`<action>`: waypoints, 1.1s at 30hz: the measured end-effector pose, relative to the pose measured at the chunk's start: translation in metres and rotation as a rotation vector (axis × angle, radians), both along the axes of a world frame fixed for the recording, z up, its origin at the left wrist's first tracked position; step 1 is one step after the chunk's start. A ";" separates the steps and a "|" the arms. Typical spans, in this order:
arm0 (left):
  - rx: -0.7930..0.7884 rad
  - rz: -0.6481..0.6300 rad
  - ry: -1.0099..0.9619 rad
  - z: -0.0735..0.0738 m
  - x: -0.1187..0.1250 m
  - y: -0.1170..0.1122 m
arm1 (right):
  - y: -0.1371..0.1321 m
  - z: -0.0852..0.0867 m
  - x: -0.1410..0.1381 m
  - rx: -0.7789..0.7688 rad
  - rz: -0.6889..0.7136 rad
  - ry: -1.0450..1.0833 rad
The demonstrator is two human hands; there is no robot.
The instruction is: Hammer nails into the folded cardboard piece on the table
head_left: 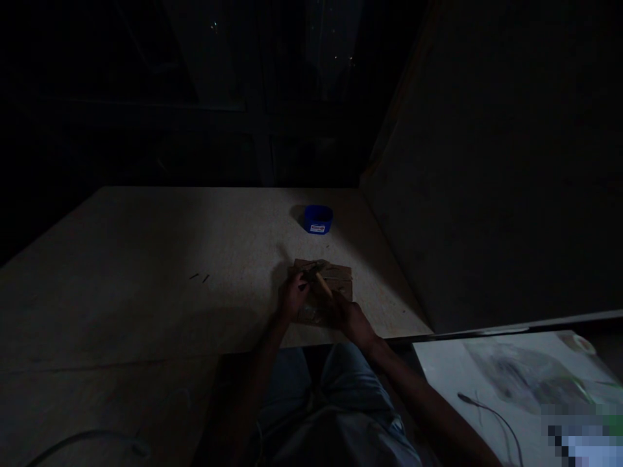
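Wrapped in my right hand (346,314) is the pale wooden handle of a hammer (324,284). Its dark head points away from me, over a piece of brown cardboard or thin wood (345,272) lying near the table's front edge. Close to the hammer head, on its left side, my left hand (292,295) has its fingers drawn together above the brown piece. What those fingers pinch is too dark to make out. Two thin dark nails (195,276) lie on the table to the left.
Behind the brown piece stands a blue container (318,220) with a white label. A dark panel (487,194) rises along the right side of the wooden table (146,259). At lower right, a white surface (438,363) carries a cable (491,410) and clear plastic (530,376).
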State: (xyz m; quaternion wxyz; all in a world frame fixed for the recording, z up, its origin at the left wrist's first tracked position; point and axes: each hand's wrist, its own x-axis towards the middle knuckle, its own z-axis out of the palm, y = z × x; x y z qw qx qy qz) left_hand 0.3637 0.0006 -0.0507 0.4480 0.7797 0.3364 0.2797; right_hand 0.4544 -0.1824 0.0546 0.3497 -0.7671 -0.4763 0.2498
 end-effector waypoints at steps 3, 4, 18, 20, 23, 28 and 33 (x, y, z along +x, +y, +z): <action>0.009 -0.028 -0.038 0.001 0.000 0.000 | -0.003 -0.002 -0.001 0.075 -0.091 0.030; 0.015 -0.039 -0.054 0.001 0.000 0.000 | -0.005 -0.004 -0.002 0.097 -0.126 0.035; -0.027 -0.117 -0.208 0.021 -0.008 0.003 | -0.042 -0.034 -0.006 0.232 -0.345 0.169; 0.026 -0.061 -0.254 0.027 -0.015 0.009 | -0.044 -0.034 -0.004 0.234 -0.357 0.162; 0.126 0.077 -0.256 0.030 -0.035 0.031 | -0.047 -0.032 -0.001 0.247 -0.358 0.142; 0.292 0.427 -0.036 0.022 -0.103 0.088 | -0.049 -0.024 0.000 0.217 -0.317 0.156; 0.363 0.684 0.262 0.024 -0.191 0.125 | -0.047 -0.015 -0.006 0.182 -0.264 0.161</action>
